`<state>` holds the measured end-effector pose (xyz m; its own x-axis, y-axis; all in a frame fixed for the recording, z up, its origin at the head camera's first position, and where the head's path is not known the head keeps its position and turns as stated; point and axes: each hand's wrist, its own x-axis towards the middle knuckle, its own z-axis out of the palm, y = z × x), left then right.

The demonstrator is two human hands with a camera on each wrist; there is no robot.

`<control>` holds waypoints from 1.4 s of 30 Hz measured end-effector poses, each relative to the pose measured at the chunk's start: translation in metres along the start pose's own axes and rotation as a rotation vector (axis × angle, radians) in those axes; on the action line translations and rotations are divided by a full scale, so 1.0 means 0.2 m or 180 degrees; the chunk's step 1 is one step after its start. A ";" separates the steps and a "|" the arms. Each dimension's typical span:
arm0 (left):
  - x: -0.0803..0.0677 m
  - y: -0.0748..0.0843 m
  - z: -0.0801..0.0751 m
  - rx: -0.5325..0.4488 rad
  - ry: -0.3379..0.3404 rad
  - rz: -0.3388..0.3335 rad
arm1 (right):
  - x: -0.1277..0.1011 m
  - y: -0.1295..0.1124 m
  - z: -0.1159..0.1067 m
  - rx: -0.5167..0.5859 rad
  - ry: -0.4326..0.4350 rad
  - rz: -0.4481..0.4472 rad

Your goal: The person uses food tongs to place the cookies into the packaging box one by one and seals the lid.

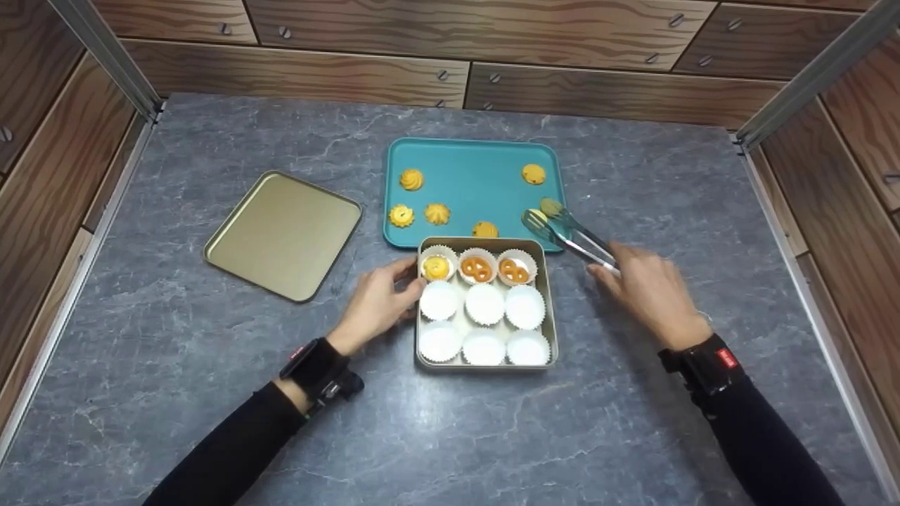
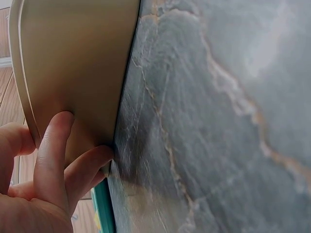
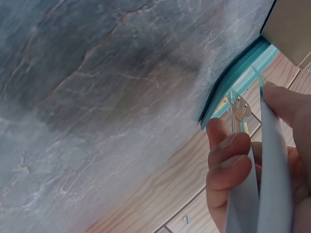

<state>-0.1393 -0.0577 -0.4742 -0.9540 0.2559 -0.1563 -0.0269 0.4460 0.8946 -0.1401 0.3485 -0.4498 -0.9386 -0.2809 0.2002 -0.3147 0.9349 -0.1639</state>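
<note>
My left hand (image 1: 380, 299) rests against the left side of a square gold tin (image 1: 552, 316), its fingertips touching the outer wall (image 2: 82, 92) in the left wrist view. White paper cups (image 1: 485, 303) fill the tin in rows. A yellow cookie (image 1: 436, 267) sits in the back left cup; pretzels (image 1: 477, 268) lie in the two beside it. My right hand (image 1: 647, 288) grips metal tongs (image 1: 587, 246). Their tips are spread around a pale yellow cookie (image 1: 537, 214) at the front right of a teal tray (image 1: 478, 176).
Several more yellow cookies (image 1: 437, 213) lie on the tray, which stands just behind the tin. A gold square lid (image 1: 288, 235) lies on the grey marbled table (image 1: 422, 436) at the left. Wood-patterned walls (image 1: 351, 77) border the table at the back and sides.
</note>
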 end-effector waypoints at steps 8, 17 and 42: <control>0.00 -0.01 0.00 -0.0030 -0.0015 0.0000 | -0.01 0.01 0.02 0.0154 0.0052 0.0018; 0.00 0.00 0.00 -0.0012 0.0004 0.0015 | -0.03 0.03 0.03 0.0241 0.0138 -0.0011; -0.01 0.02 -0.01 -0.0146 -0.0153 -0.0166 | -0.15 -0.14 -0.15 0.0548 0.0611 -0.0463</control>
<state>-0.1389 -0.0585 -0.4692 -0.9355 0.2748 -0.2223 -0.0911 0.4202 0.9028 -0.0994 0.3373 -0.4226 -0.8433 -0.3478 0.4098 -0.4786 0.8328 -0.2781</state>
